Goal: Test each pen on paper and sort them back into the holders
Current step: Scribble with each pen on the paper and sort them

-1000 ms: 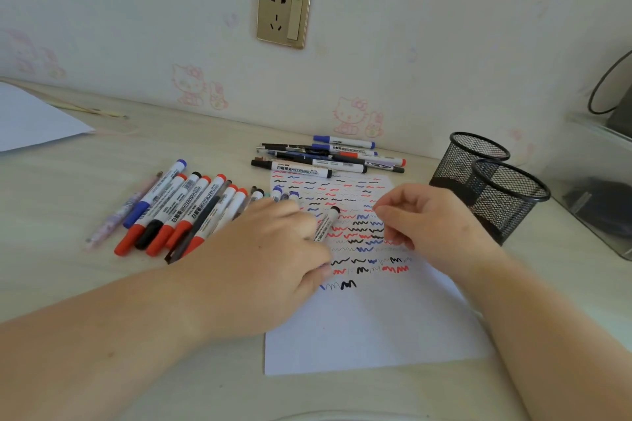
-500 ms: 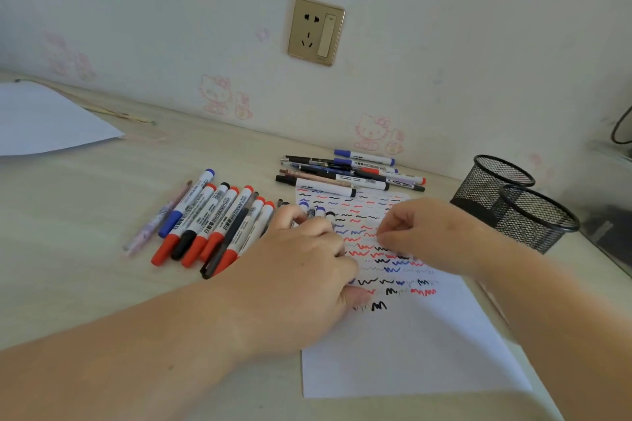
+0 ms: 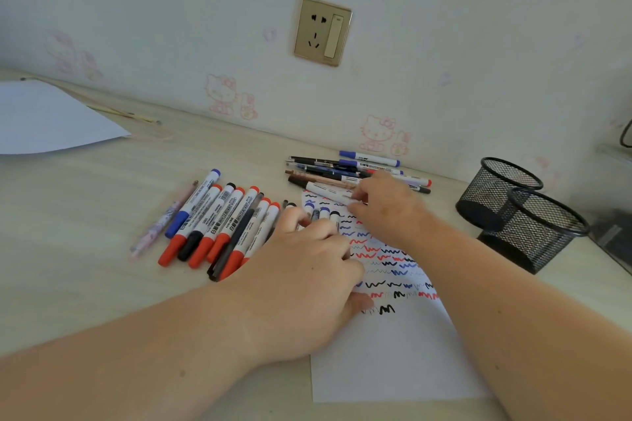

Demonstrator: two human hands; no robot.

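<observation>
A white paper [image 3: 393, 359] with red, blue and black squiggles lies in front of me. Left of it is a row of whiteboard markers [image 3: 219, 219] with red, black and blue caps, and a pink pen [image 3: 164, 219] at its left end. My left hand [image 3: 307, 270] rests on the row's right end, covering several markers, thumb on the paper. A second pile of pens [image 3: 362, 166] lies by the wall. My right hand [image 3: 383, 208] pinches a white black-capped marker [image 3: 325, 191] at that pile's near edge. Two black mesh holders [image 3: 502, 191] [image 3: 543, 236] stand on the right.
The wall runs close behind the desk with a gold socket plate [image 3: 323, 31]. A loose white sheet [image 3: 51, 116] lies at the far left. A dark object [image 3: 612, 232] sits at the right edge beside the holders.
My right hand has left the paper and reached back to the far pile, taking hold of a white marker. My left hand laid its black-capped marker down with the row and stays on it.
</observation>
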